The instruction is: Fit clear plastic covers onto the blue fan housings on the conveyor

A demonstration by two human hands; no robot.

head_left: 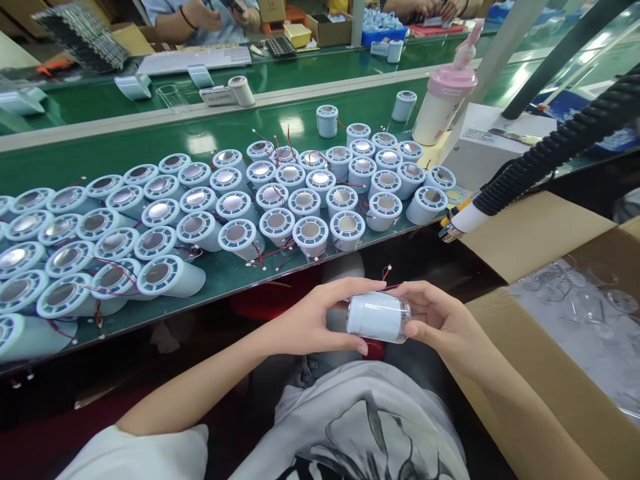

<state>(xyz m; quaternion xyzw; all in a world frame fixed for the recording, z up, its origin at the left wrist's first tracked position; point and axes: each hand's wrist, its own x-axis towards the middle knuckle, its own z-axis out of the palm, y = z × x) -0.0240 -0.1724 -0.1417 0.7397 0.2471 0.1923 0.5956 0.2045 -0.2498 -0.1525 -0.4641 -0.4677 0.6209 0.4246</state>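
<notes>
Over my lap, a light blue cylinder (371, 316) lies on its side between my hands, with a clear plastic cup (404, 321) sleeved around it. My left hand (313, 317) curves round the left end, fingers along the top edge and thumb below. The right end, where the clear cup extends past the blue part, is gripped by my right hand (440, 319) between thumb and fingers. A thin red wire with a small white connector (389, 268) sticks up behind the cylinder. Similar blue cylinders (310, 230) with round metal centres and red-black wires stand in rows on the green bench.
At right, an open cardboard box (545, 353) holds clear cups (585, 300). A black corrugated hose (545, 147) slants above it. A pink-topped pump bottle (445, 100) stands at the bench's back. Across the bench, other people's hands (203, 15) are at work.
</notes>
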